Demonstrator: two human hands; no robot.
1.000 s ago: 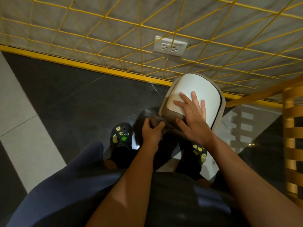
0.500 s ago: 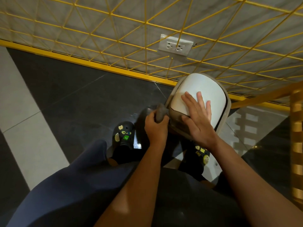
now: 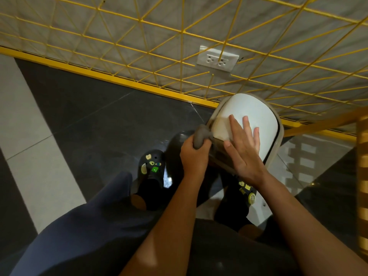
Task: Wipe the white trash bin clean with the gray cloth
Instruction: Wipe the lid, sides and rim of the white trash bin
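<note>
The white trash bin (image 3: 251, 108) stands on the dark floor near the yellow wire fence, its rounded white lid facing up with a beige rim around it. My right hand (image 3: 242, 145) lies flat on the lid, fingers spread. My left hand (image 3: 194, 156) is closed around the bunched gray cloth (image 3: 200, 136), which presses against the bin's left side at the rim. The bin's lower body is hidden behind my hands.
A yellow wire fence (image 3: 179, 46) with a yellow base rail runs behind the bin, and a white wall socket (image 3: 217, 58) sits behind it. A yellow slatted chair (image 3: 362, 176) stands at the right. My two black clogs (image 3: 152, 166) are planted close to the bin.
My left hand has carried the cloth up from the bin's lower front to its left side at the rim. My right hand stays flat on the lid.
</note>
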